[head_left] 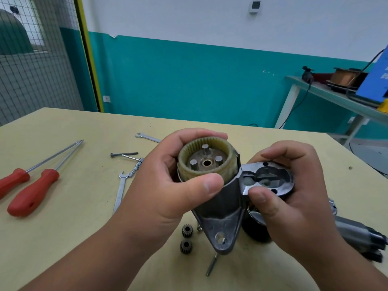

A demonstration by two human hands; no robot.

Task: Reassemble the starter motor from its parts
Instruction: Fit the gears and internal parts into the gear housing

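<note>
- My left hand (168, 185) curls round the housing (220, 223) at its ring gear (227, 153), thumb in front, fingers behind.
- My right hand (294, 196) pinches the housing's flange (252, 168).
- Housing: held over the table (63, 238).
- Two gears (187, 231) lie just left of the housing's lower tip.
- Screwdrivers (31, 185) lie well left of the housing.

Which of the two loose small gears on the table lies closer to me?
The nearer gear, lowest in view; the other gear lies just beyond it.
</note>
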